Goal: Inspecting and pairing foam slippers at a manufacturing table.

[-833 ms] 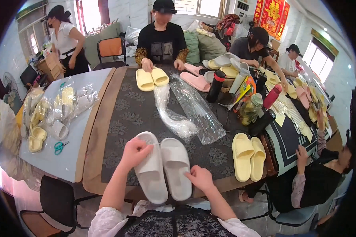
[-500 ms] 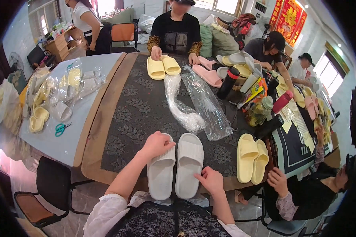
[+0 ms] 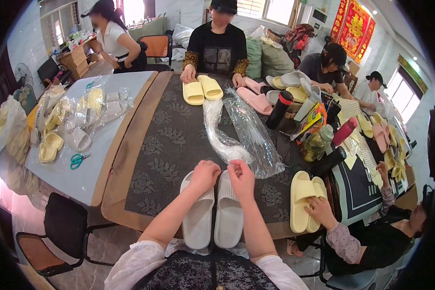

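A pair of white slippers (image 3: 212,217) lies side by side on the dark patterned table cover (image 3: 164,145) at the near edge. My left hand (image 3: 204,176) rests closed over the toe end of the left slipper. My right hand (image 3: 241,178) sits over the toe end of the right slipper, fingers curled. Both hands meet near the lower end of a crumpled clear plastic bag (image 3: 227,145); whether they pinch it I cannot tell. A second, flatter clear bag (image 3: 256,135) lies just to its right.
A person across the table holds a yellow slipper pair (image 3: 201,89). Pink slippers (image 3: 253,99), bottles (image 3: 280,108) and clutter fill the right. A co-worker's hand (image 3: 319,210) touches yellow slippers (image 3: 302,200). Bagged slippers (image 3: 77,121) and teal scissors (image 3: 77,160) lie on the grey table at left.
Both my hands moved from the slippers' sides up to their toe ends, close together by the plastic bags. The view shifted slightly.
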`<state>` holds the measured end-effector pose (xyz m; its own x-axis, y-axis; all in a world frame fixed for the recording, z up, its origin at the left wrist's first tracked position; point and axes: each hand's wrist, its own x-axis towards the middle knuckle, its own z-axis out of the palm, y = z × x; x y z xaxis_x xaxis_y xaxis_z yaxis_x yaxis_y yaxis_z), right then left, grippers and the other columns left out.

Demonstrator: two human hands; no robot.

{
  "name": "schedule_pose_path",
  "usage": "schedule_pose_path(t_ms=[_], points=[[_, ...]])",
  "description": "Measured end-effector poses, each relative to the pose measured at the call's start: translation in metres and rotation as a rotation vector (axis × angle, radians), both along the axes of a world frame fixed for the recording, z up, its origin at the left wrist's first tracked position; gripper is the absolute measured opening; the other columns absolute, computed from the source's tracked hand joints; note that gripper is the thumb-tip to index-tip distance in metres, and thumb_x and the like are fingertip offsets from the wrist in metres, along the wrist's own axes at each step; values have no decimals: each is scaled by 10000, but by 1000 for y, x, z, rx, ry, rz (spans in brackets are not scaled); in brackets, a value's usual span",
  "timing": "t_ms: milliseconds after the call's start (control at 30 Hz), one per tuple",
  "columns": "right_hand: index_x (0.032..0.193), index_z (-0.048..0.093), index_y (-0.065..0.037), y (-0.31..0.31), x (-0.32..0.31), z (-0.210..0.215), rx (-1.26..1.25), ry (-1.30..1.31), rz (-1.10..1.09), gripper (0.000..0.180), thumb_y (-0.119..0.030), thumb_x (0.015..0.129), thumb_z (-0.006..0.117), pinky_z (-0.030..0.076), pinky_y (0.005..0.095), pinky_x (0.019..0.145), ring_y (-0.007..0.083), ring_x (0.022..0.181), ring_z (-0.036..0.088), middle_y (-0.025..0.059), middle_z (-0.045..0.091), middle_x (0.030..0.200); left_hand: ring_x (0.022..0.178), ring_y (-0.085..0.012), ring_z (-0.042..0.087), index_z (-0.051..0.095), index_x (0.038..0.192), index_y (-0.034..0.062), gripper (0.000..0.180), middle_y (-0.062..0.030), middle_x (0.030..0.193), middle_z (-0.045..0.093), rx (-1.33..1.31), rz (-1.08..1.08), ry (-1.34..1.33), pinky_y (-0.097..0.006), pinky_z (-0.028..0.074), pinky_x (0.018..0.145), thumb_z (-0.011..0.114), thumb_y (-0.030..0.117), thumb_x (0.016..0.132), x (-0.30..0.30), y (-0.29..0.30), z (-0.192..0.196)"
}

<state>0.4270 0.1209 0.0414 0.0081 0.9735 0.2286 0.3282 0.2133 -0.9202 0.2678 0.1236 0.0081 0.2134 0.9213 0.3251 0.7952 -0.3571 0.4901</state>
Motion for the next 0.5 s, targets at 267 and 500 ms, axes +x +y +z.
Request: schedule_pose_path(t_ms=[267, 500], points=[[1000, 697, -57, 4, -15, -31, 23, 68, 102, 199, -173, 839, 693, 435, 251, 555, 86, 609, 547, 30, 675, 783, 867, -273, 621, 674, 938, 51, 151, -84, 868, 679, 114, 91, -462, -371, 477, 805, 658, 139, 815, -4, -8, 1], [978, 701, -46, 17, 1, -54, -86, 335, -52, 173, -161, 850, 693, 411, 227, 556, 35, 635, 506, -15, 655, 780, 728, -180, 650, 687, 917, 49, 152, -69, 802, 694, -212, 207, -633, -314, 507, 688, 684, 147, 800, -5, 0, -12]])
